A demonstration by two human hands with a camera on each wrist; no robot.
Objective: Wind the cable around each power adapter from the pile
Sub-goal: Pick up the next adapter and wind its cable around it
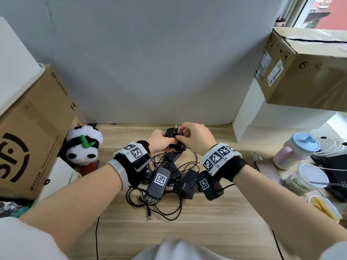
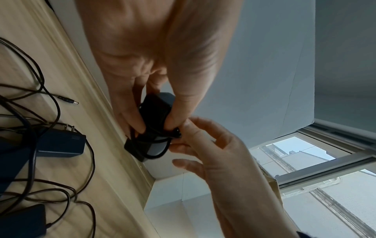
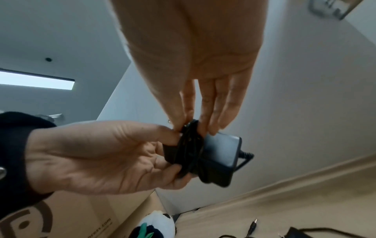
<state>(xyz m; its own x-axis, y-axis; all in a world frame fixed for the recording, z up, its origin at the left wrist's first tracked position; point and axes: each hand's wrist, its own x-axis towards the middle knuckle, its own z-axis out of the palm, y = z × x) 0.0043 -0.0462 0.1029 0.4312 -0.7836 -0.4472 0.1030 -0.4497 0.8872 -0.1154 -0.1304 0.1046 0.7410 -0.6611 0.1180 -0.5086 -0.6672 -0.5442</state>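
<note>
A matte black, box-shaped power adapter (image 1: 173, 136) is held above the far edge of the pale wood-grain table (image 1: 216, 212), its thin black cable (image 3: 191, 145) wound in several loops around its middle. The left hand (image 1: 160, 140) grips the adapter, thumb on top and fingers (image 3: 173, 173) curled underneath. The right hand (image 1: 195, 136) arches over it, its fingers (image 3: 203, 116) pinching the cable coils against the body. The head view alone shows metal prongs pointing up; the right wrist view shows the ribbed strain relief at the opposite end. Below the hands lies a pile of adapters (image 1: 185, 182) tangled in loose cables, beside a plush panda (image 1: 82, 145).
</note>
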